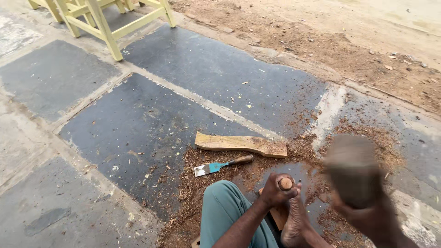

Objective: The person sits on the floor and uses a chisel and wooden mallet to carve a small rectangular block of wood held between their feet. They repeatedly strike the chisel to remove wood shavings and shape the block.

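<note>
Left grip: the left hand (274,192) was closed tight round the wooden handle of an upright chisel (285,183), whose rounded butt stood clear above the fist.
Right grip: the right hand (367,215) was wrapped round the lower end of a wooden mallet (351,167), raised and blurred, well apart from the chisel butt and to its right.
Workpiece: a small wooden piece (279,215) lay on the floor under the chisel, pinned by the bare foot (294,220) just beside the left hand; how the blade met the wood was hidden.
Knee: a knee in green trousers (225,206) rose just left of the left forearm.
Near things: a second chisel with a blue blade (220,166) lay flat beyond the knee; a wavy-edged plank (241,143) lay just past it, both apart from the hands.
Floor: dark stone slabs (151,124) with pale joints, strewn with shavings (193,183) round the work.
Edges: sandy ground (330,41) bordered the slabs at the far side; yellow wooden furniture legs (103,23) stood at the far left corner.
Open room: bare slab stretched left of and beyond the plank.
</note>
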